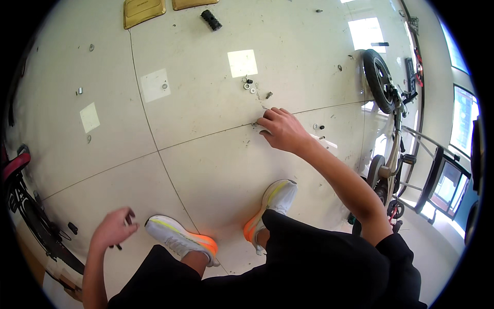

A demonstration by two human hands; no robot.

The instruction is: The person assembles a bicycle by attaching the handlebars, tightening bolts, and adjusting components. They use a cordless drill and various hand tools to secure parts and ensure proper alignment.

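My right hand (283, 130) reaches down to the tiled floor, fingers bent and the thumb a little apart from the index finger. Just off its fingertips lies a small grey metal part (254, 124). A bit farther away are a small bolt (269, 95), a metal ring nut (246, 86), a smaller washer (252, 91) and a short black cylinder (249, 81). My left hand (114, 226) hovers low at the left with its fingers curled. Something dark pokes out beneath it; what it is, I cannot make out.
Along the right side lies a bicycle with a black wheel (379, 80); another bicycle part with a tyre (43, 232) stands at the left edge. A black ribbed grip (211, 20) and a gold-coloured plate (144, 11) lie at the far side. Small hardware is scattered around.
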